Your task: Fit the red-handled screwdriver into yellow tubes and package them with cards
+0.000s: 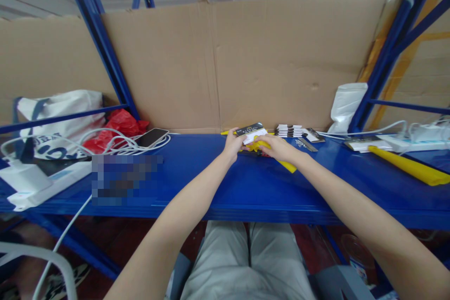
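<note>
Above the blue table, my left hand [232, 146] grips the left side of a small packet with a black top and white side [252, 133]. My right hand [276, 147] is closed at the packet's right, its fingers curled at a bright yellow piece [260, 142] whose kind I cannot make out. More yellow material [288, 166] sticks out below the right hand. Something dark and red lies under the hands, mostly hidden. Just right of them are a stack of black-and-white packets [288, 131], small metal pieces [301, 143] and a flat grey strip [309, 145].
A cardboard panel [168, 65] backs the blue table [197, 187]. At left are a power strip [66, 178], cables, a phone [153, 137], a red plastic bag [123, 124] and a cloth bag [66, 117]. At right are a white pouch [348, 105] and a long yellow object [408, 165].
</note>
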A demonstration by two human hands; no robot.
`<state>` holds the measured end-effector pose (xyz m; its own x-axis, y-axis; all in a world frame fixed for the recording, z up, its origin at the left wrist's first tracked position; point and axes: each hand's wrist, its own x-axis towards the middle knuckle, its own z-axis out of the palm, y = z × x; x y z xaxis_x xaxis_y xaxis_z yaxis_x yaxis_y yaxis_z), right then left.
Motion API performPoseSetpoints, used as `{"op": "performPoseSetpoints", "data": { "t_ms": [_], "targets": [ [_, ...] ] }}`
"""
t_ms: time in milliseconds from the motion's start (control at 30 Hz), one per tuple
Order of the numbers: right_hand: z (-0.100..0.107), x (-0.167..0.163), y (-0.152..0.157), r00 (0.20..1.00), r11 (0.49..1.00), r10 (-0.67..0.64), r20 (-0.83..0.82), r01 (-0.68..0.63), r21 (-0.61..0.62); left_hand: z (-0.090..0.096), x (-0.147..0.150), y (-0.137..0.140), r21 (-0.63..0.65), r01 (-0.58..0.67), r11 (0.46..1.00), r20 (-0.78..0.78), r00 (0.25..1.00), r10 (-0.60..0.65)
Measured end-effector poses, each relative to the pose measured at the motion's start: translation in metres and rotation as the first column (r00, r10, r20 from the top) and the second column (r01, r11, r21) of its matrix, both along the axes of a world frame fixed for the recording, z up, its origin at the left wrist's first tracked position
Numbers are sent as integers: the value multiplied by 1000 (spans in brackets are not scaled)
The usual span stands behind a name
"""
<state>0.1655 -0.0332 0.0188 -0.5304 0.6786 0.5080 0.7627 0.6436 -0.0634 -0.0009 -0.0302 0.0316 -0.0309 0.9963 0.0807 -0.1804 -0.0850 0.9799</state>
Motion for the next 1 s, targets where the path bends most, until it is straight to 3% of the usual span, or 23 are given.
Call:
{"op": "performPoseSetpoints", "data": {
  "t_ms": [433, 700, 867, 1000],
  "targets": [
    [7, 11, 3, 999, 999, -42, -25, 41, -5, 3, -2, 0, -1, 11, 1000, 0, 1000, -11],
    [38, 64, 6, 970, 976, -216, -115, 217, -4, 0, -2, 2, -6, -8, 1000, -11, 1000, 8],
    [58, 117, -8, 869, 870, -491, -51, 487, -81, -3, 0, 3, -5, -9, 1000, -51, 999, 8],
    [68, 164, -21, 722, 715, -692, 14, 688, -125, -6, 1, 5, 21, 14, 1000, -73, 997, -12]
  ]
}}
